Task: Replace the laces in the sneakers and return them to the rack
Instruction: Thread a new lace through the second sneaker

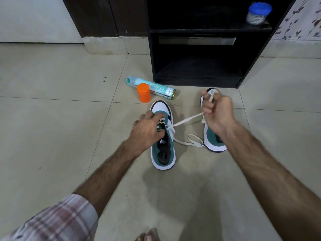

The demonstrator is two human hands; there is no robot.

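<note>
Both hands work over a pair of sneakers on the tiled floor (52,119). On the left, the left hand (145,129) rests on the nearer sneaker (163,145), fingers curled down over the eyelets and tongue, pressing the shoe in place. This sneaker is white and teal and points toward the rack. A white lace (185,121) runs from its eyelets, stretched taut up and to the right, while another stretch of it lies looped on the floor between the two shoes. The right hand (217,112) is raised and closed round the lace, which passes through its curled fingers. Beneath and behind that hand sits the second sneaker (214,141), just beside the first. Farther back, an orange cap (143,92) stands against a spray can (156,87) lying on its side, and the dark rack (198,66) stands behind, with a blue-lidded jar (258,13) on its upper shelf.
</note>
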